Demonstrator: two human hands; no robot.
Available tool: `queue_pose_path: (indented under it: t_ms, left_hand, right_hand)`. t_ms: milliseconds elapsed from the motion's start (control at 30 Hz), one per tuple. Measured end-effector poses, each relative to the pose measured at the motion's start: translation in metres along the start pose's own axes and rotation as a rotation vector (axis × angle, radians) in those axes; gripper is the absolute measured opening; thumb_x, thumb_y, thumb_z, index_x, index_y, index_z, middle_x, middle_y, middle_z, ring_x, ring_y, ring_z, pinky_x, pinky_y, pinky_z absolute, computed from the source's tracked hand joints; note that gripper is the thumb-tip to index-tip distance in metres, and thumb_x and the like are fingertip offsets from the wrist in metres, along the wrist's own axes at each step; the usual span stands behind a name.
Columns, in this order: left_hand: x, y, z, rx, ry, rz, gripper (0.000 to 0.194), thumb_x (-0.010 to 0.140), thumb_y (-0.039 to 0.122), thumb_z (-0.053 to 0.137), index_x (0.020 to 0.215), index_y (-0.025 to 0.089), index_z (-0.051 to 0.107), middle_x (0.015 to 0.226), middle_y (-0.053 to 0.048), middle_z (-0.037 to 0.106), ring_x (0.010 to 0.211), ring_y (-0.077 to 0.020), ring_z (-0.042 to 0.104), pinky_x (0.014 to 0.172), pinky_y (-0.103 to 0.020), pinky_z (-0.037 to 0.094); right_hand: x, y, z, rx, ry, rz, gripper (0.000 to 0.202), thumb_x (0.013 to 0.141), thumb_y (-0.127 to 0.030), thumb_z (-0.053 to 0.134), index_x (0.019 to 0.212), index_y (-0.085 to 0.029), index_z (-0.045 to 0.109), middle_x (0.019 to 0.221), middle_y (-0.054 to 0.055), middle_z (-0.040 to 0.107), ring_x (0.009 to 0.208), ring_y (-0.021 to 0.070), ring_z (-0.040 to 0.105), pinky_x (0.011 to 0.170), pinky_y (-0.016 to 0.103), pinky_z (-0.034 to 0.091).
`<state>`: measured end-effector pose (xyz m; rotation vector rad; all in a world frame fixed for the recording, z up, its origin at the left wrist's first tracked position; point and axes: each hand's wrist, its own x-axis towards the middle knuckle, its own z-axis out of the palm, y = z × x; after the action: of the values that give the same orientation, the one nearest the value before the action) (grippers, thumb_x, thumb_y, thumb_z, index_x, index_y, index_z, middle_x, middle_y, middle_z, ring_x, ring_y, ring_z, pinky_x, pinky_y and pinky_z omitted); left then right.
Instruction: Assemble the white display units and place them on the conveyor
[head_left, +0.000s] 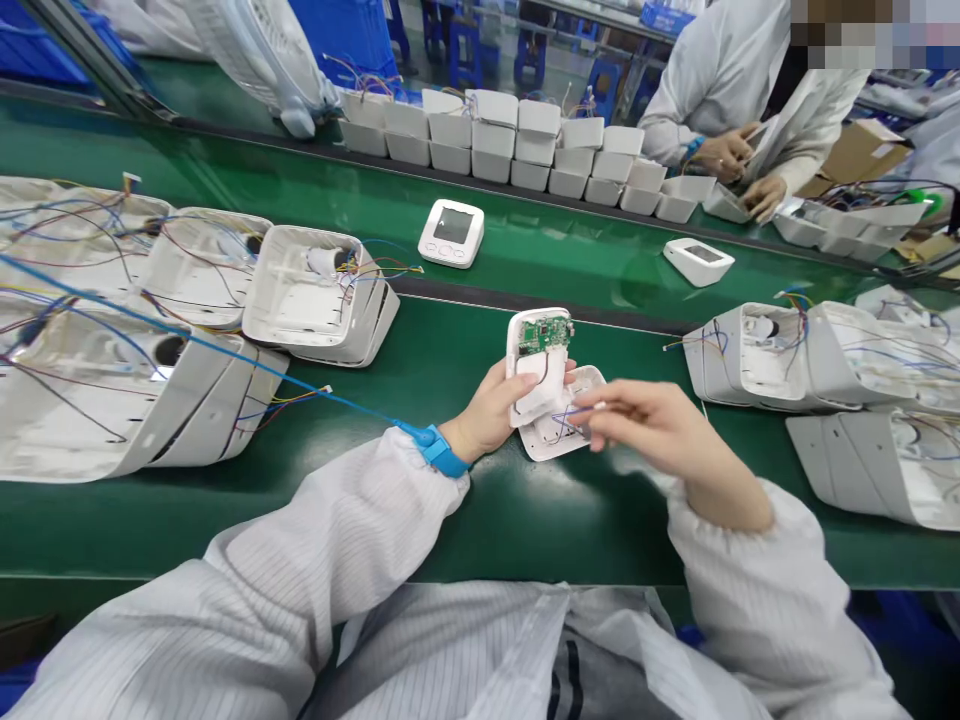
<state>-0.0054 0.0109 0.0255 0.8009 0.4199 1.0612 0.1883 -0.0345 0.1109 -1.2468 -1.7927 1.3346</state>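
Observation:
My left hand [491,405] grips a white housing half [541,390], its thumb across the front. A green circuit board [545,333] sits in the housing's upper end, and a dark wire curves below it. Behind and beneath lies a second white shell [559,440], tilted, with thin wires inside. Just right of it, my right hand [637,420] pinches thin bluish wires [581,410] between thumb and fingers; their ends are too small to make out. A blue wrist strap [442,453] with a cord circles my left wrist.
White casings with loose wires [315,290] are stacked at left, with more casings [772,350] at right. Two finished-looking monitors with screens [451,233] [699,261] lie on the green belt beyond. A row of white shells [491,150] lines its far side, where a co-worker [739,130] handles a casing.

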Motion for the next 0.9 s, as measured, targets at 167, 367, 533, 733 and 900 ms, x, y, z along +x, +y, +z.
queue_pose_path:
  t_ms: [167,367,533,733,900]
  left_hand:
    - [0.003,-0.003,-0.006,0.09,0.101,0.102,0.045,0.076,0.04,0.072,0.113,0.015,0.067,0.11,-0.01,0.072,0.104,-0.0287,0.066,0.095,-0.043,0.049]
    - [0.003,-0.005,-0.006,0.023,0.04,0.088,0.041,0.075,0.04,0.069,0.108,0.016,0.068,0.099,-0.009,0.074,0.092,-0.0273,0.069,0.086,-0.041,0.053]
    - [0.0,0.0,-0.002,-0.012,-0.009,0.078,0.05,0.074,0.04,0.069,0.117,0.015,0.066,0.11,-0.014,0.073,0.104,-0.0332,0.068,0.09,-0.045,0.053]
    - [-0.002,0.003,0.001,0.0,-0.017,0.079,0.046,0.074,0.041,0.068,0.111,0.014,0.069,0.11,-0.014,0.073,0.106,-0.0349,0.067,0.096,-0.049,0.051]
    - [-0.004,0.01,0.006,-0.015,-0.045,0.063,0.047,0.07,0.042,0.068,0.108,0.014,0.07,0.115,-0.014,0.071,0.112,-0.0361,0.064,0.102,-0.05,0.048]
  right_hand:
    - [0.05,0.014,0.004,-0.018,0.221,-0.188,0.019,0.08,-0.042,0.072,0.086,-0.025,0.077,0.095,0.004,0.069,0.086,0.0169,0.065,0.072,0.029,0.053]
    - [0.045,0.027,0.016,0.215,0.221,-0.113,0.024,0.088,-0.043,0.064,0.101,-0.025,0.073,0.073,0.0,0.065,0.066,0.0131,0.061,0.063,0.027,0.051]
    - [0.046,0.036,0.017,-0.184,0.66,-0.119,0.019,0.079,-0.034,0.074,0.095,-0.023,0.072,0.079,0.001,0.071,0.068,0.0161,0.065,0.067,0.031,0.054]
    - [0.046,0.038,0.021,-0.551,0.627,-0.251,0.01,0.085,-0.028,0.066,0.08,-0.026,0.073,0.082,0.002,0.074,0.077,0.019,0.068,0.073,0.033,0.054]
    - [0.046,0.035,0.017,-0.132,0.549,-0.095,0.011,0.081,-0.034,0.072,0.082,-0.023,0.071,0.076,0.002,0.074,0.072,0.0182,0.069,0.069,0.032,0.055]
